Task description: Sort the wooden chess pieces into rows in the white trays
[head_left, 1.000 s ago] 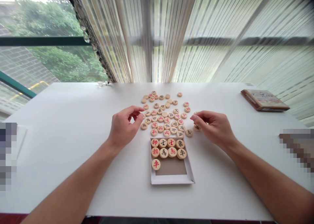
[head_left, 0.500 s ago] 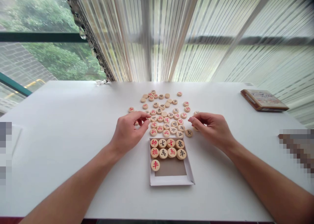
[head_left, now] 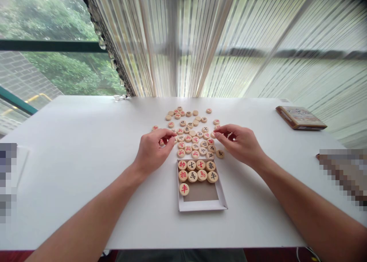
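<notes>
Round wooden xiangqi pieces with red or black characters lie spread over the white table. My left hand hovers at the left side of this spread, thumb and index finger slightly apart, with pieces beneath the fingertips. On the opposite side, my right hand has its thumb and index fingertip at the right edge of a piece, partly hidden by them; a small gap shows between these fingers. Nearest me is an open shallow box. Inside are two full rows of larger pieces, plus one red piece at the left below them.
A brown-edged box with a pale printed top lies at the back right. A blurred-out object is at the right edge, another at the left. String curtains hang behind the white table.
My right hand has moved left and slightly away from me, reaching a piece at the spread's right side. My left hand stays almost in place. The view has shifted slightly.
</notes>
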`<state>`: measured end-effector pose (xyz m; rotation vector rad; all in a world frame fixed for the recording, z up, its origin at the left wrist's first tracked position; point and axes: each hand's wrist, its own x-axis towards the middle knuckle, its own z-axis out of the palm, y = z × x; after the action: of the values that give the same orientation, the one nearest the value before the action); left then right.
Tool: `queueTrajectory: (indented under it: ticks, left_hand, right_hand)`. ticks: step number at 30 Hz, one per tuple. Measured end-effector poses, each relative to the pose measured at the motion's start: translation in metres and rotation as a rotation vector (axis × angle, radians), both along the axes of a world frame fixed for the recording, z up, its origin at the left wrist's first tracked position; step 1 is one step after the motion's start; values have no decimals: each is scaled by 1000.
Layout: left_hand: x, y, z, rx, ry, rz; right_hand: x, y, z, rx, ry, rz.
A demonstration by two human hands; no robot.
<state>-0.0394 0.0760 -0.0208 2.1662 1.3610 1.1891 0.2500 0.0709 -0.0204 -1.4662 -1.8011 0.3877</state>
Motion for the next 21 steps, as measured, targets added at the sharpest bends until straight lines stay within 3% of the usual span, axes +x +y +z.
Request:
queueTrajectory:
  ticks: [6, 15, 21]
  left_hand:
    - [-3, 1, -1, 16, -15, 1]
    - [2, -3, -2, 20, -20, -49]
    - [4, -7, 1, 25, -20, -66]
  right_hand:
    - [-10, 26, 17, -18, -129, 88]
    - [-29, 45, 11, -87, -328, 339]
    - [-28, 47, 8, -79, -346, 354]
